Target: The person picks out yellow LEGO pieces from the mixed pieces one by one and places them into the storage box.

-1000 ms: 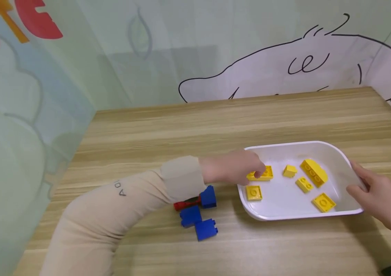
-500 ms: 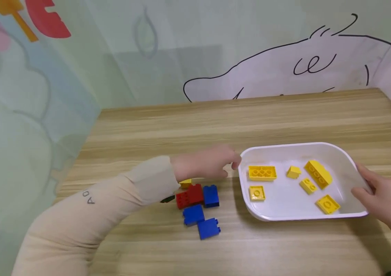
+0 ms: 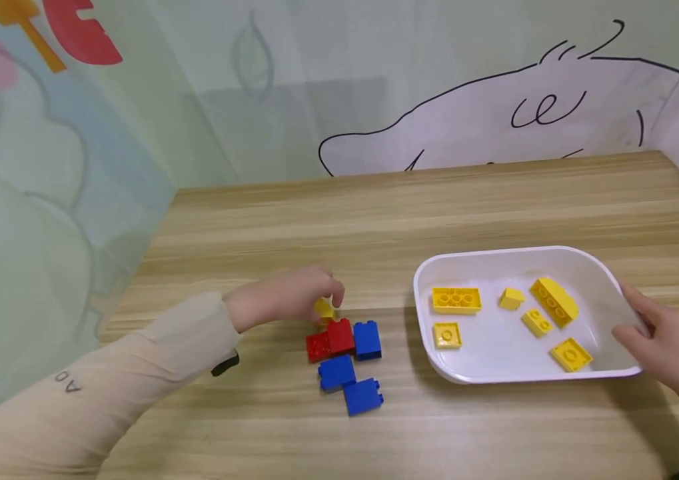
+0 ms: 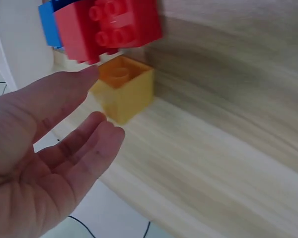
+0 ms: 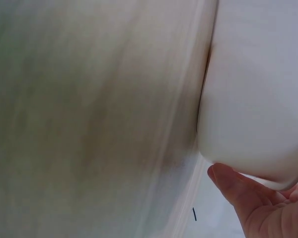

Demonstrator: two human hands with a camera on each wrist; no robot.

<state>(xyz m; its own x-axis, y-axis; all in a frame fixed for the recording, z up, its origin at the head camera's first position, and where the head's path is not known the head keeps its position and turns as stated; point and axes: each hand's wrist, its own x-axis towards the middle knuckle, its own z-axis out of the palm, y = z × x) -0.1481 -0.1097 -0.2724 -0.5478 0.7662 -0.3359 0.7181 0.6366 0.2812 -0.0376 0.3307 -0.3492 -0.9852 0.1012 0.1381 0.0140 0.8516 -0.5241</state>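
Observation:
My left hand (image 3: pixel 291 293) is at a yellow building brick (image 4: pixel 124 91), thumb and fingers apart at its near side. In the left wrist view the brick lies with its hollow side showing, and the left thumb (image 4: pixel 64 94) reaches its corner. Two red bricks (image 3: pixel 340 337) sit right beside it, with several blue bricks (image 3: pixel 336 373) close by. My right hand (image 3: pixel 669 340) grips the right end of a white plastic tub (image 3: pixel 495 360), thumb over the rim and fingers against the outer wall (image 5: pixel 253 109).
Inside the tub lie several yellow bricks, among them a long one (image 3: pixel 456 301), a rounded one (image 3: pixel 555 302) and a square one (image 3: pixel 447 335). The wooden table (image 3: pixel 291 227) meets a wall (image 3: pixel 291 120) with line drawings at the back.
My left hand has moved left from over the tub to the yellow brick by the red ones, uncovering the long yellow brick in the tub. My right hand stays on the tub.

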